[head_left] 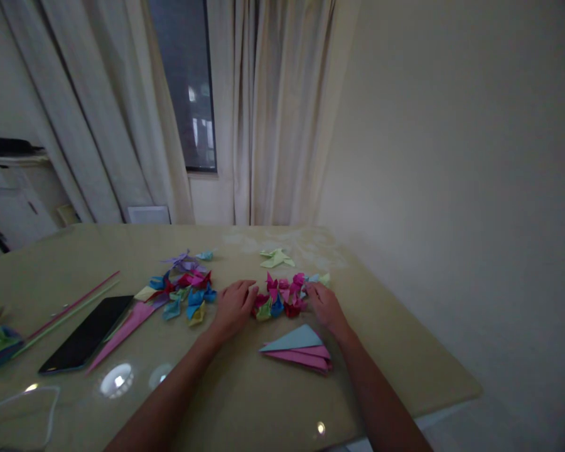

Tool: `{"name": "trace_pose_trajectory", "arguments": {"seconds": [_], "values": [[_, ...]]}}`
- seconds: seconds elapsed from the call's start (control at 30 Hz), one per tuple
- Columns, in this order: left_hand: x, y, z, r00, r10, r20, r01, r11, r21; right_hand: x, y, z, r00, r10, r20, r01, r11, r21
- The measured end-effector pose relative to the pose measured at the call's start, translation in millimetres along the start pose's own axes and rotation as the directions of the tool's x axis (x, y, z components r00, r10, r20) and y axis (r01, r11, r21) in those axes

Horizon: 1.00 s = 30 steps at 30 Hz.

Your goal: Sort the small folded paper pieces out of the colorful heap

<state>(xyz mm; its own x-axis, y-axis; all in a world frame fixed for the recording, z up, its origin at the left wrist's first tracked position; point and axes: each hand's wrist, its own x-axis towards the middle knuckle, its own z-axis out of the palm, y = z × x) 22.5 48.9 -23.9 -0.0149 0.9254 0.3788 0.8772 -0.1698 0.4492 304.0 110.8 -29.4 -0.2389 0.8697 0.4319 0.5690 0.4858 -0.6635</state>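
A cluster of small folded paper pieces [286,290], mostly pink and red with some blue and green, lies on the table between my two hands. My left hand [235,306] rests at its left side, fingers stretched out and palm down, with the fingertips against the paper. At the right side of the cluster is my right hand [328,307], its fingers extended over pale blue and pale green pieces. It appears to hold nothing, though its fingertips are partly hidden. Closer to me lies a stack of folded blue and pink paper triangles [299,348].
Left of my hands is another group of folded paper pieces [188,285]. A pale green one [277,257] lies farther back. A black phone [87,333], a long pink folded paper [125,333], thin sticks [70,307] and a white cable [51,414] are on the table [226,402].
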Motion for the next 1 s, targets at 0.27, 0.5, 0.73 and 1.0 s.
{"name": "trace_pose_trajectory", "arguments": {"seconds": [0.27,0.5,0.73,1.0], "values": [[-24.0,5.2,5.9,0.989,0.15,0.018,-0.142,0.964,-0.225,-4.7,-11.8,8.5,0.995,-0.001,0.101,-0.008,0.996,0.084],[-12.0,9.0,7.1,0.951,0.281,0.132,-0.202,0.883,-0.425,1.3,-3.8,4.1,0.995,0.055,-0.08,-0.044,0.99,0.133],[36.7,2.8,14.3,0.967,0.052,0.249,0.076,0.875,-0.478,23.6,47.3,-17.5,0.904,0.183,-0.386,-0.194,0.981,0.011],[91.5,2.8,45.9,0.953,0.03,0.303,0.095,0.916,-0.39,62.8,26.2,46.5,0.992,0.053,0.11,-0.044,0.996,-0.082]]}}
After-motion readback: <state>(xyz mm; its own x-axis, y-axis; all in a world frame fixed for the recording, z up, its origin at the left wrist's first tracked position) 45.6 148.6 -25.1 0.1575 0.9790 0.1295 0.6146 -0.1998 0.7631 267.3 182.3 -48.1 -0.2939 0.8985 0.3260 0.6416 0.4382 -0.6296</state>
